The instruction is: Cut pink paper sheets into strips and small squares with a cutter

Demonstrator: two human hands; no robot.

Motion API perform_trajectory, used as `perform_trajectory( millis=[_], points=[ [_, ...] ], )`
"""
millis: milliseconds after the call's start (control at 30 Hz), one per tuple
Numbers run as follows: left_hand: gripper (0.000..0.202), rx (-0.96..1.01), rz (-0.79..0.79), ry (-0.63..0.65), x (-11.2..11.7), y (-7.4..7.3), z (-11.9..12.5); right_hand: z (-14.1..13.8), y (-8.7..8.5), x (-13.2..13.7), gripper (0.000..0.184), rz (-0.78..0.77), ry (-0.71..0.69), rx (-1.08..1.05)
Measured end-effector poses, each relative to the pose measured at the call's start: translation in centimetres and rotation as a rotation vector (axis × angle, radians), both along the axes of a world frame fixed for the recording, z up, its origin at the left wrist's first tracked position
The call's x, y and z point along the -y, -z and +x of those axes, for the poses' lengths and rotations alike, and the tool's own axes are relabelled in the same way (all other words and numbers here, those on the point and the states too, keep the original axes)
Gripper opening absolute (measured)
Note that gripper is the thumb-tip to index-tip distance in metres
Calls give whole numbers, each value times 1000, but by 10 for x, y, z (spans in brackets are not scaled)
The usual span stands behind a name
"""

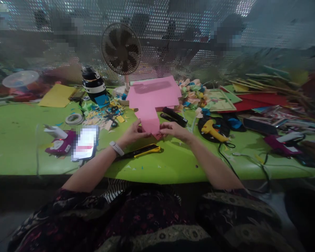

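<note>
Between my two hands is a pink paper strip [150, 120] whose near end looks folded to a point. My left hand [134, 134], with a white watch at the wrist, grips the strip's left edge, thumb on top. My right hand [173, 130] pinches the paper at its near right corner. Beyond the strip lies a larger pink sheet [154, 93], with a shadow across it. A black stapler [174, 117] rests just past my right hand. Nearer me, below the paper, lies a yellow and black box cutter [144, 151].
A phone [85, 142] and a tape roll [74, 119] lie left, near paper scraps [102, 120]. Behind stand a black bottle [93, 84] and a fan [121, 49]. To the right are a yellow glue gun [212, 129] with a cord, paper flowers [193, 91] and red sheets [262, 100].
</note>
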State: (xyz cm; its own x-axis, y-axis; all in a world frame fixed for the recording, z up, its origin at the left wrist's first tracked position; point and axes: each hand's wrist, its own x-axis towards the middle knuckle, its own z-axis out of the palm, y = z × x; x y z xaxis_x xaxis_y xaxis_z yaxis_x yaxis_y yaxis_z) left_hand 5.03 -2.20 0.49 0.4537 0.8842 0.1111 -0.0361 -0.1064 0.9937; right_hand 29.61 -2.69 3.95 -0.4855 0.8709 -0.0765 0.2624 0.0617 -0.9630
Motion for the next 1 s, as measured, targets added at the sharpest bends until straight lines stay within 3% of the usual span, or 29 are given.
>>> perform_trajectory(
  millis=[100,300,667,800,900,1000],
  points=[
    [60,10,-14,57,3,-1,3,-8,7,1,43,115,145,-24],
    [61,-8,-13,74,3,-2,1,-19,16,0,57,258,177,-41],
    [77,14,-125,129,-11,3,-17,-9,8,-3,60,392,308,-19],
    [74,92,-138,64,-11,-5,-21,-1,6,-6,59,349,335,-56],
    [65,179,-172,4,-7,-12,-17,-6,7,-2,59,233,225,-53],
    [60,138,-145,-17,-1,-14,-10,-15,9,6,54,145,120,-16]
  ],
)
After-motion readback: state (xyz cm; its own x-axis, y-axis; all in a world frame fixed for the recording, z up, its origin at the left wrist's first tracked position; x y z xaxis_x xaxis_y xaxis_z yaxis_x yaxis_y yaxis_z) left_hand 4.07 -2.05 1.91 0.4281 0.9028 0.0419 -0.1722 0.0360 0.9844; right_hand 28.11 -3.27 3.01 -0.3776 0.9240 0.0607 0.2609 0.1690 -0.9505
